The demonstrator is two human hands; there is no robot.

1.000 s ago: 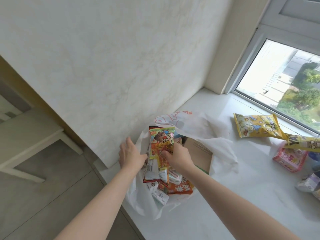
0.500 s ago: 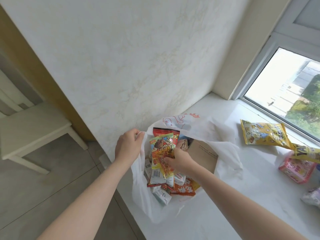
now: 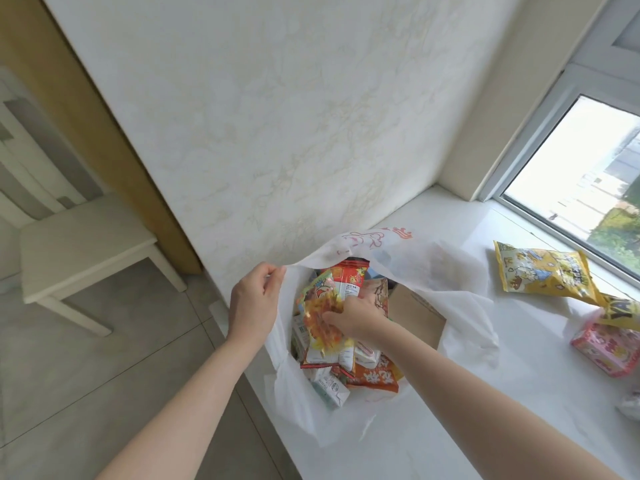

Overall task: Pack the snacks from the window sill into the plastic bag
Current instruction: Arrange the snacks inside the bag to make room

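A white plastic bag [image 3: 433,268] lies open at the near left end of the window sill [image 3: 485,382]. My left hand [image 3: 254,299] pinches the bag's left rim and holds it up. My right hand [image 3: 356,315] is inside the mouth, gripping an orange snack packet [image 3: 320,327]. Several packets fill the bag, among them a red one [image 3: 348,277] and an orange one [image 3: 374,375]. A brown box [image 3: 415,317] lies in the bag behind my wrist. On the sill to the right lie a yellow snack bag [image 3: 540,271] and a pink packet [image 3: 606,344].
The wall rises just behind the bag. The window [image 3: 581,188] runs along the sill's far right. Left of the sill the floor drops away, with a pale stool [image 3: 79,247] standing on it. A small wrapped item [image 3: 632,407] shows at the right edge.
My left hand has closed on the bag's left rim and lifted it, widening the mouth. My right hand has pushed the orange packet lower into the bag.
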